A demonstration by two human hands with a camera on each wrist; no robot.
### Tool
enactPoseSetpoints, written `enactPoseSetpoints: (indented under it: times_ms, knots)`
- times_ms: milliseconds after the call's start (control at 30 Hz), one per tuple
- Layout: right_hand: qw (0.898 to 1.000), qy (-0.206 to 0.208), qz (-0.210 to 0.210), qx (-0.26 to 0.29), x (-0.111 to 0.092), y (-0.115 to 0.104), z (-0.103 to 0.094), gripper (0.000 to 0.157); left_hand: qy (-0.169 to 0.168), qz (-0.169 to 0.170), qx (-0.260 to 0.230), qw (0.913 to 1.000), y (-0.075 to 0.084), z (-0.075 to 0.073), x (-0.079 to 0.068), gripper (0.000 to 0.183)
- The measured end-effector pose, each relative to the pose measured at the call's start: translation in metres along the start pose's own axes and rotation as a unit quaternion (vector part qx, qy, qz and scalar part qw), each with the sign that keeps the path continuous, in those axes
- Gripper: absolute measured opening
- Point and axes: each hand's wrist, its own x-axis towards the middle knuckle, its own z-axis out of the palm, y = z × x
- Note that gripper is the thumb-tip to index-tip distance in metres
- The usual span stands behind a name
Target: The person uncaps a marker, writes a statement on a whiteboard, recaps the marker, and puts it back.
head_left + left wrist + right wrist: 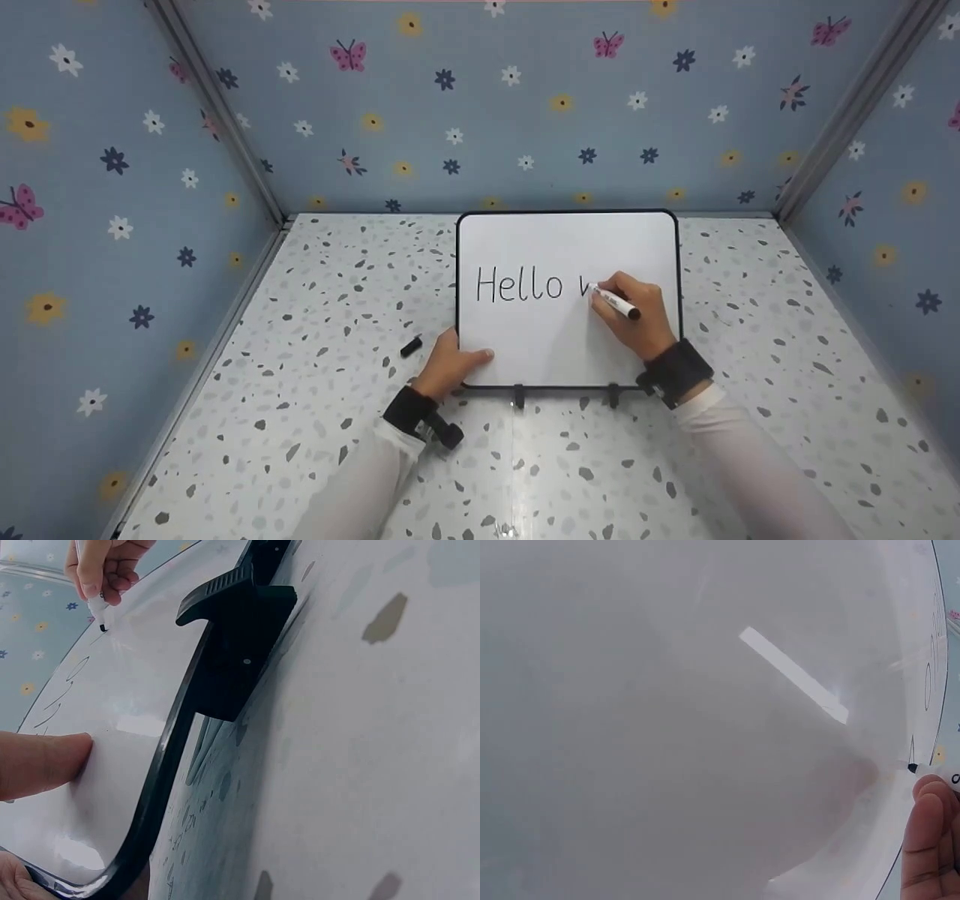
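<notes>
A whiteboard (pixel 540 341) with a black frame stands on the table, with "Hello" and part of another letter in black along its middle. My right hand (pixel 636 313) pinches a white marker (pixel 616 302) between thumb and fingers. In the right wrist view, the marker's black tip (pixel 913 768) is right at the newest stroke. At the board's lower left corner my left hand (pixel 450 367) grips the edge. Its thumb (pixel 49 763) lies on the white face, while its other fingers are mostly hidden behind the frame.
A black marker cap (pixel 411 346) lies on the speckled table (pixel 330 300), left of the board. Two black feet (pixel 519 396) jut forward under the board's bottom edge. Flowered blue panels (pixel 487 105) enclose the table at the back and both sides.
</notes>
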Motion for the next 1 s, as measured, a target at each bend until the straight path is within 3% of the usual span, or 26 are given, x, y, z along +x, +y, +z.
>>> enactPoseSetpoints:
  times_ms: [400, 733, 1000]
  knots:
    - [1.000, 0.000, 0.011, -0.018, 0.009, 0.000, -0.004, 0.005, 0.001, -0.006, -0.001, 1.0000, 0.002, 0.003, 0.000, 0.056]
    - [0.999, -0.012, 0.031, -0.017, 0.004, -0.003, -0.004, 0.004, 0.004, 0.004, 0.001, 1.0000, 0.000, 0.001, 0.002, 0.053]
    - [1.000, -0.003, 0.004, -0.019, -0.003, 0.001, -0.003, 0.006, 0.002, 0.007, 0.011, 0.9999, -0.001, 0.000, 0.001, 0.054]
